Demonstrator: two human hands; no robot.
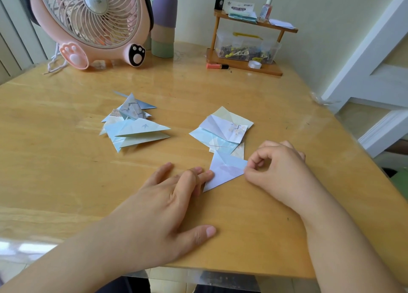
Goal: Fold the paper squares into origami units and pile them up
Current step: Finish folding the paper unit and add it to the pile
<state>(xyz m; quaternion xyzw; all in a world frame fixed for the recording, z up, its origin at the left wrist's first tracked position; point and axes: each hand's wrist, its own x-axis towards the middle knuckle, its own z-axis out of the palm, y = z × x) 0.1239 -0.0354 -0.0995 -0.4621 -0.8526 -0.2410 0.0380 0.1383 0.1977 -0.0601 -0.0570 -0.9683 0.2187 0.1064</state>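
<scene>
A pale lilac paper (224,171), folded into a triangle, lies on the wooden table (66,160) near its front edge. My left hand (172,195) lies flat with straight fingertips pressing the paper's left corner. My right hand (273,169) has curled fingers and pinches the paper's right corner between thumb and forefinger. Just behind it sits a loose stack of flat paper squares (223,129) in pastel prints. To the left, a pile of folded triangular units (134,124) rests on the table.
A pink fan (95,21) stands at the back left beside a stack of pastel cups (164,21). A small wooden shelf (247,38) with a clear box, tape and a bottle is at the back right. The table's right edge drops toward a white door frame.
</scene>
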